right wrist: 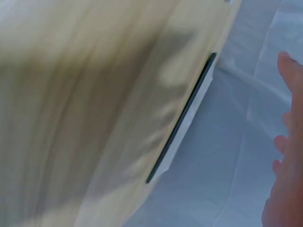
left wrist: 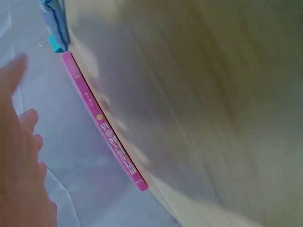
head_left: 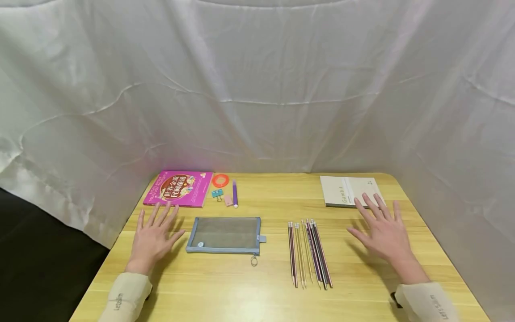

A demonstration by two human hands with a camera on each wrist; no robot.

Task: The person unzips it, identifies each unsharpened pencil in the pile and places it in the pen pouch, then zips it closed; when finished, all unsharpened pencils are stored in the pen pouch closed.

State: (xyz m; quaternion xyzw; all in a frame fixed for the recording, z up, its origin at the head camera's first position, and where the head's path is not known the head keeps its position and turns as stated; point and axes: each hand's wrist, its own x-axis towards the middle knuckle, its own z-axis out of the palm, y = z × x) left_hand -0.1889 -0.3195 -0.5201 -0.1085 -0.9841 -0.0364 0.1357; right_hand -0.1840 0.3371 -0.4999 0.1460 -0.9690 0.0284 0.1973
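My left hand, fingers spread, holds nothing over the left side of the table, just in front of a magenta book. To its right lies a grey-blue mesh zip pouch, closed flat, with a ring on its zip pull. My right hand is spread likewise on the right, fingertips overlapping the near edge of a white notebook in the head view. Between the hands, right of the pouch, several pencils lie side by side, points toward me. Both wrist views show the hands above the wood with nothing in them.
Beside the book are an orange-red tape ring, a teal binder clip, a pink eraser and a purple pen. Pale curtains hang behind and at both sides of the wooden table.
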